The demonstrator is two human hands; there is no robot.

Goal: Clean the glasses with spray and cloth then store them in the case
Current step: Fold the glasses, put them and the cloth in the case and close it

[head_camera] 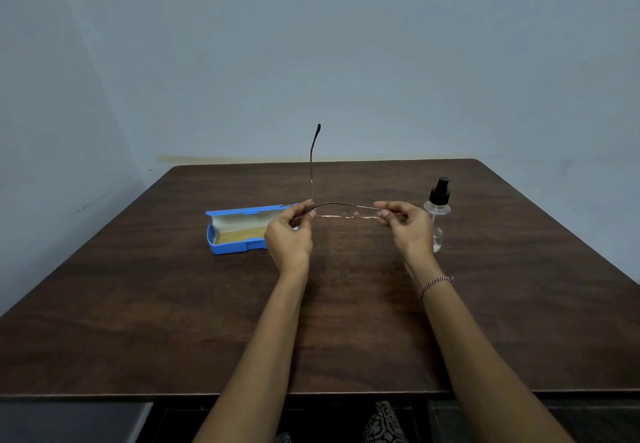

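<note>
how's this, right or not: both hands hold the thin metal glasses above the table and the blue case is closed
No: the head view shows the blue plastic case open. The left hand and right hand do hold the thin metal-framed glasses.

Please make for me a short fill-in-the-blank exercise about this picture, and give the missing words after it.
1. The left hand and the right hand hold the glasses, and one temple points straight ___.
2. The blue case lies with its lid ___.
3. The clear spray bottle stands upright and has a cap of ___ colour.

Missing words: up; open; black.
</note>
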